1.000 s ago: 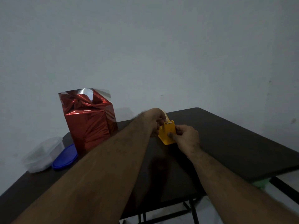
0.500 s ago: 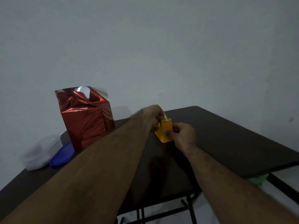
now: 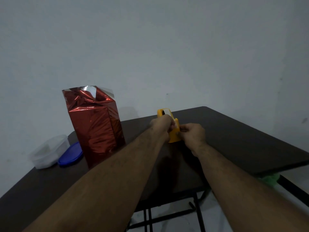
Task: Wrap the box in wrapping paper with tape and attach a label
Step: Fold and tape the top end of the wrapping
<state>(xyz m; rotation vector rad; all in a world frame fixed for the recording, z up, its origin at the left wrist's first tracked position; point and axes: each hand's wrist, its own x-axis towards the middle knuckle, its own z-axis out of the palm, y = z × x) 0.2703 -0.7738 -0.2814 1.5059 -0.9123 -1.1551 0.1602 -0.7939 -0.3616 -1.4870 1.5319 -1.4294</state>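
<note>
Dim room, pale bare wall, dark folding table seen from above and behind the arms. Both hands work at a yellow tape dispenser held just over the tabletop. Left hand grips its body, fingers curled round it. Right hand pinches at the cutter end, apparently on the free end of the white tape (too small to tell if the strip is actually caught). Box, in shiny red wrapping paper, stands upright well to the left, near the back edge; its top flaps stick up loose with the silver underside showing, so that end is not closed. No label seen anywhere.

Step in hand, as I read it: drawing off a length of tape. Next move calls for pulling the strip out, tearing it on the cutter, then carrying it to the open top flaps.

Against half a second earlier: dispenser sits higher and more upright, roll and white tape now showing above the left hand; right hand has shifted slightly right.

Clear plastic tub and blue lid sit beside the box, far left.
</note>
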